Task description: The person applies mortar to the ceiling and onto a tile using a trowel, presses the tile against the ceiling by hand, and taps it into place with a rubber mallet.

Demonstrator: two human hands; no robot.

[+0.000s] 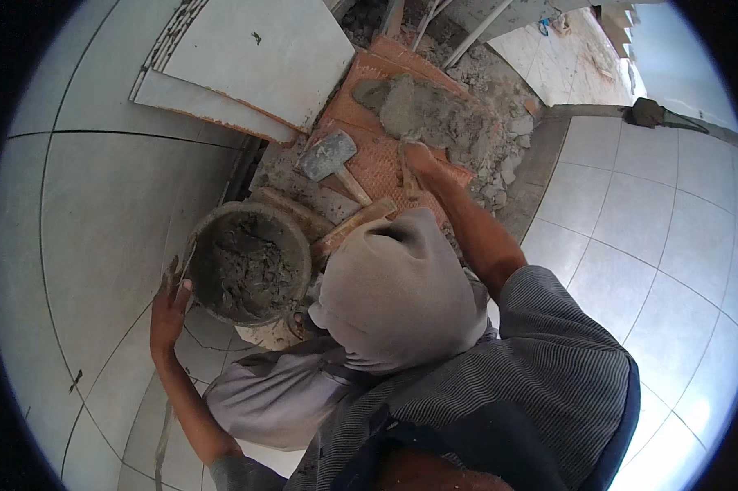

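My left hand (171,303) grips the left side of a bucket (299,245) at its rim and wire handle; dark wet mortar (250,270) lies inside. My right hand (426,168) is closed on the handle of what looks like a trowel (399,110), its blade coated in grey mortar over a heap of mortar and grit (459,123). Beneath are orange-backed tiles (357,114), textured side up. A mallet (328,155) with a grey head and wooden handle lies between bucket and trowel, beside wooden pieces (353,225). My bent knee fills the middle.
Stacked white tiles (246,57) lean at the upper left against a tiled wall (74,229). Rubble (508,147) borders the white tiled floor (623,221) at the right. Pale pipes (475,37) stand at the top, and a dark object (647,113) sits on the far-right edge.
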